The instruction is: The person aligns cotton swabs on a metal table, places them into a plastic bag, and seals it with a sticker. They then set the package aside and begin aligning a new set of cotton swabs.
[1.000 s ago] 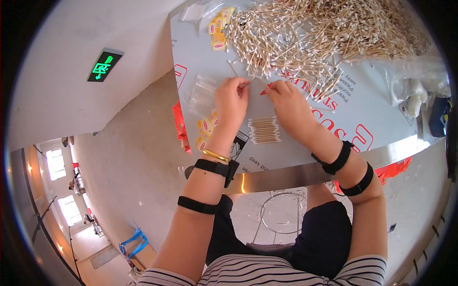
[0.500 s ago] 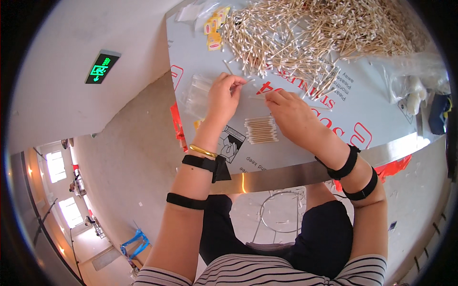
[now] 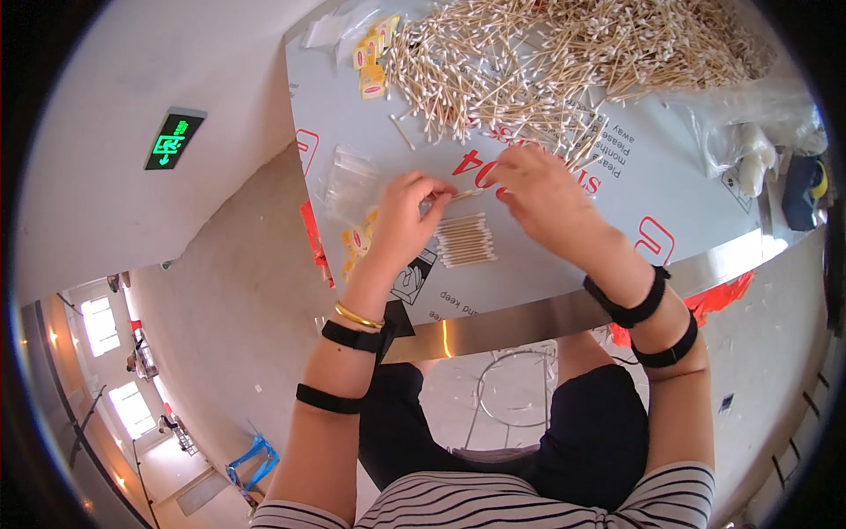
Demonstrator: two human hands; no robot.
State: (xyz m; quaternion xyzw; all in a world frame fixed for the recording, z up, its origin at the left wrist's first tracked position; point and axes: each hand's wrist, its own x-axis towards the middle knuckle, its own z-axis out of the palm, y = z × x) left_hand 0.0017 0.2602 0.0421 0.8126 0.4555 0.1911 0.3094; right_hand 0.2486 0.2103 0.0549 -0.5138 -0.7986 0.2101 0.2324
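A wooden-stick cotton swab (image 3: 463, 195) with white tips is pinched in my left hand (image 3: 407, 216), just above the far end of a neat row of cotton swabs (image 3: 465, 242). My right hand (image 3: 548, 204) hovers to the right of that swab, fingers bent and apart, with nothing visible in them. Beyond both hands spreads a large loose heap of cotton swabs (image 3: 573, 66). One stray swab (image 3: 402, 132) lies to the left of the heap.
Clear plastic bags (image 3: 352, 181) and yellow printed cards (image 3: 356, 242) lie left of my left hand. More yellow cards (image 3: 373, 81) sit at the far left. A crumpled plastic bag (image 3: 749, 132) and a dark blue object (image 3: 802, 194) are at the right. The metal table edge (image 3: 493, 333) runs nearest me.
My left hand has come nearer, down toward the row, with a swab in its fingers. My right hand has lifted slightly away and its fingers have parted. The view has shifted a little.
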